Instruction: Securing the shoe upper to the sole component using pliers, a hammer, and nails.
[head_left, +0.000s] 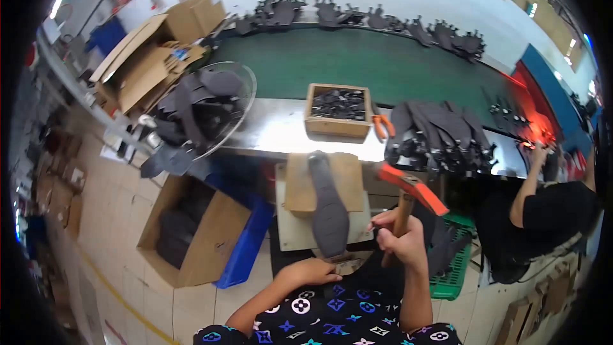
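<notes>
A dark grey, sole-shaped piece [329,207] lies on a tan square block [351,180], apparently unfinished, while a heap of black-ended grey pieces [435,129] looks done; the person's right hand [407,240] is closed round an orange-headed, wooden-handled hammer [415,188], and whether the left hand [308,273] pinches anything cannot be told.

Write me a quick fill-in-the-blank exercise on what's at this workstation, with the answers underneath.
1. The hammer is gripped in the person's ____ hand.
2. The wooden box of small dark parts stands to the ____ of the orange-handled pliers.
3. The wide belt behind the wooden box is coloured ____.
4. The bin just right of the lower cardboard box is coloured ____.

Missing words: right; left; green; blue
</notes>
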Demonstrator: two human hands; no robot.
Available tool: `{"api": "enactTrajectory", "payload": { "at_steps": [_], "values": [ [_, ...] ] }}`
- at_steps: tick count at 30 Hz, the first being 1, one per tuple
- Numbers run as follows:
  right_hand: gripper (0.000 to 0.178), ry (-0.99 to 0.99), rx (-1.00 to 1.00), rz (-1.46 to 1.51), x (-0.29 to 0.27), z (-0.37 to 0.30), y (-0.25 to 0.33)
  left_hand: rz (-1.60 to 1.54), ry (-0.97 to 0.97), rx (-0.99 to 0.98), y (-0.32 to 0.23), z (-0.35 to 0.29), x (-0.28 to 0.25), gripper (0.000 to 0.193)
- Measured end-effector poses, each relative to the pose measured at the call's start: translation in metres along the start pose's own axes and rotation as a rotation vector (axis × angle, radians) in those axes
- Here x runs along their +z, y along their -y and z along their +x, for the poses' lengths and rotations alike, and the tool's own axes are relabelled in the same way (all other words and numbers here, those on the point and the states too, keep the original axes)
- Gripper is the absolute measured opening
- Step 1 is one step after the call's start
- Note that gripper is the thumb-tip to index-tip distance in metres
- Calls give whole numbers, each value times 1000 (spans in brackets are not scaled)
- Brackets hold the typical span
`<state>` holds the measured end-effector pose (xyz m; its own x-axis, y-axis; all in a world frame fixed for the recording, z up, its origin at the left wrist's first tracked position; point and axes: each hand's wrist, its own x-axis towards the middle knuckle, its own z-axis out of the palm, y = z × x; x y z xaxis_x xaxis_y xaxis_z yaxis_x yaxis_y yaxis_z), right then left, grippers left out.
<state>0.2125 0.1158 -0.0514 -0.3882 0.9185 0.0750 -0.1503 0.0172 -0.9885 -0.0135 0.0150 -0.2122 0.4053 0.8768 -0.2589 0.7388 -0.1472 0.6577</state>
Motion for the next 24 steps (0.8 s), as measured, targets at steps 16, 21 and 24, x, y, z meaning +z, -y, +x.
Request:
{"api": "enactTrajectory", "payload": {
  "at_steps": [16,21,24],
  "values": [
    [21,147,-39,-298,69,139,-29,-111,-866,236,14,67,-185,27],
    [15,275,-179,-580,69,148,-27,-453,-711,-18,3,57,-183,25],
    [14,275,-229,-630,71,144,-17,-493,-686,42,-2,55,-189,28]
  ]
}}
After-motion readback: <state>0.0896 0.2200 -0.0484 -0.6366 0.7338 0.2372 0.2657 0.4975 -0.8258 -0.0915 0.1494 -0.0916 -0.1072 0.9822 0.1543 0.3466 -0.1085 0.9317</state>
